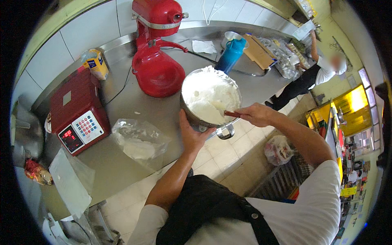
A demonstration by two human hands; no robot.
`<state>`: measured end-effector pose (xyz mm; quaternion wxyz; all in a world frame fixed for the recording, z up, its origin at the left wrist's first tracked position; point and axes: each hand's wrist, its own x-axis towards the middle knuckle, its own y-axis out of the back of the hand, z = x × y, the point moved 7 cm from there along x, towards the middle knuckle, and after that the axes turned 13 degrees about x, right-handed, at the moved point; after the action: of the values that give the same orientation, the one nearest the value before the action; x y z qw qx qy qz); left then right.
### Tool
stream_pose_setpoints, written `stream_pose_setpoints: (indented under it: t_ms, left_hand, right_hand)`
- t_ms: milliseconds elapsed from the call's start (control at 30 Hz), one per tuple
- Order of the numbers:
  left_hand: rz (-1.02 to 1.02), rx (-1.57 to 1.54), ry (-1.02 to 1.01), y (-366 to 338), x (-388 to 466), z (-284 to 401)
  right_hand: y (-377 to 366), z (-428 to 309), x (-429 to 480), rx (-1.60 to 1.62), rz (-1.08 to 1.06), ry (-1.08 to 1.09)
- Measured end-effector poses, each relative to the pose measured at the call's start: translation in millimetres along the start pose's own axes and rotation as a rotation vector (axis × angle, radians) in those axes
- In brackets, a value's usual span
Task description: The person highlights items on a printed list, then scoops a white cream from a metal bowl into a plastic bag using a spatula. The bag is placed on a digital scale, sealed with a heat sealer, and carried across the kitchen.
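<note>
A metal mixing bowl (196, 118) with a looped handle is tilted towards me near the counter's edge, filled with a fluffy white mixture (211, 92). My left hand (194, 131) supports the bowl's near lower side, thumb up along its wall. In my right hand (255, 114) is the reddish-brown handle of a utensil (231, 114); its pale end lies in the white mixture at the bowl's right side. Behind the bowl stands a red stand mixer (159, 55). A clear plastic bag (139, 141) with white powder lies on the counter left of my left hand.
A red digital scale (79, 113), a yellow carton (96, 64), a blue bottle (231, 55), a cardboard piece (260, 52) and plastic packages (283, 59) occupy the steel counter (122, 104). A cable runs behind the bowl. Another person (318, 70) stands at the far right end.
</note>
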<state>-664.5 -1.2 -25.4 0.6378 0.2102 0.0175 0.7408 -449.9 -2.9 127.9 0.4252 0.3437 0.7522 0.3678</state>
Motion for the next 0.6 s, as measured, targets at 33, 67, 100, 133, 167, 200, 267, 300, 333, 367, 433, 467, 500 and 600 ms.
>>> stream_pose_setpoints:
  t_ms: [33, 67, 100, 133, 167, 200, 267, 300, 333, 367, 433, 467, 500, 600]
  left_hand:
    - [0.013, 0.020, -0.010, 0.7, 0.6, -3.3]
    - [0.009, 0.025, -0.025, 1.6, 0.5, -6.7]
    - [0.004, 0.016, -0.050, -0.3, 3.7, -5.3]
    - [0.002, -0.015, -0.073, -2.6, 6.0, -3.4]
    - [-0.002, -0.043, -0.096, -4.0, 8.1, -1.8]
    - [-0.005, -0.104, -0.117, -9.4, 8.3, 4.3]
    - [0.028, -0.007, -0.155, -9.9, 4.1, 14.9]
    - [0.027, -0.011, -0.149, -11.6, 6.9, 20.1]
    - [0.032, -0.005, -0.130, -11.4, 5.2, 21.5]
    - [0.038, 0.000, -0.109, -9.4, 3.8, 21.8]
    - [-0.071, 0.175, -0.042, 3.8, 1.0, 16.7]
    - [-0.203, 0.214, 0.051, 11.5, -3.9, 10.9]
    - [-0.338, 0.254, 0.144, 27.7, -9.7, 11.4]
    - [-0.201, 0.424, 0.020, 133.8, 23.9, 59.3]
  right_hand:
    - [-3.4, -3.6, 2.4, 0.120, -0.065, -0.081]
    - [-6.9, -11.0, 4.2, 0.239, -0.133, -0.164]
    - [-9.8, -11.3, 2.2, 0.347, -0.191, -0.256]
    - [-19.4, -4.5, 4.0, 0.475, -0.208, -0.265]
    - [-23.3, -8.4, 1.3, 0.614, -0.222, -0.277]
    - [-27.5, -4.7, -3.3, 0.721, -0.178, -0.312]
    - [-37.9, 0.8, -7.6, 0.924, -0.125, -0.337]
    - [-44.1, 1.6, -10.9, 1.056, -0.073, -0.301]
    - [-52.2, 1.2, -12.2, 1.175, -0.044, -0.295]
    - [-59.1, 1.2, -13.1, 1.294, -0.018, -0.290]
    - [-60.0, -11.2, -18.1, 1.368, 0.055, -0.271]
    - [-58.4, -17.7, -21.0, 1.406, 0.085, -0.261]
    - [-57.8, -23.5, -24.7, 1.395, 0.118, -0.177]
    - [-52.6, -41.5, -32.6, 1.386, 0.232, 0.045]
